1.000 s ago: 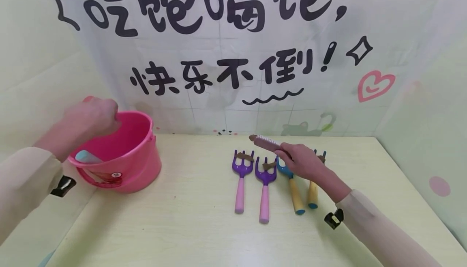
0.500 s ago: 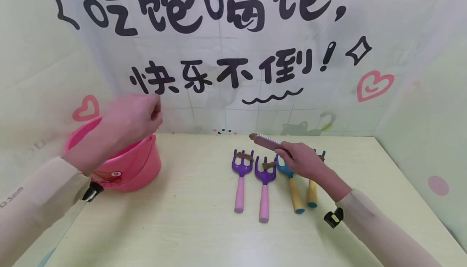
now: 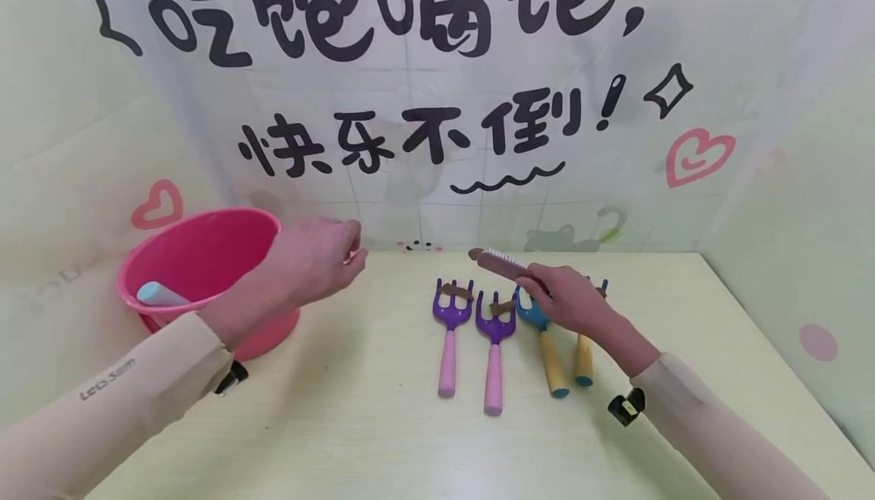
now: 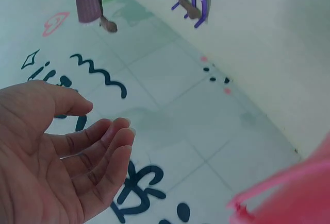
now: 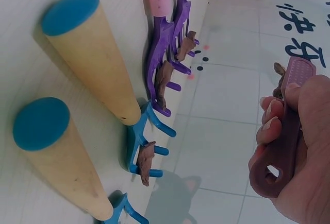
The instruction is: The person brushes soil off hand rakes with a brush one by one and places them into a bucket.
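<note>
Four hand forks lie to the right of the pink bucket, the purple pair nearer to it than the blue pair, spread apart, perhaps so that their tines do not tangle. Brown scraps rest across tines. Just right of the bucket, the left hand has its fingers loosely bent and holds nothing. Well to the right of the bucket, the right hand grips a mauve brush by its holed handle, seemingly to leave the white bristles free. Inside the bucket, a light-blue handle slants to the near rim. Behind the bucket stands the lettered wall.
</note>
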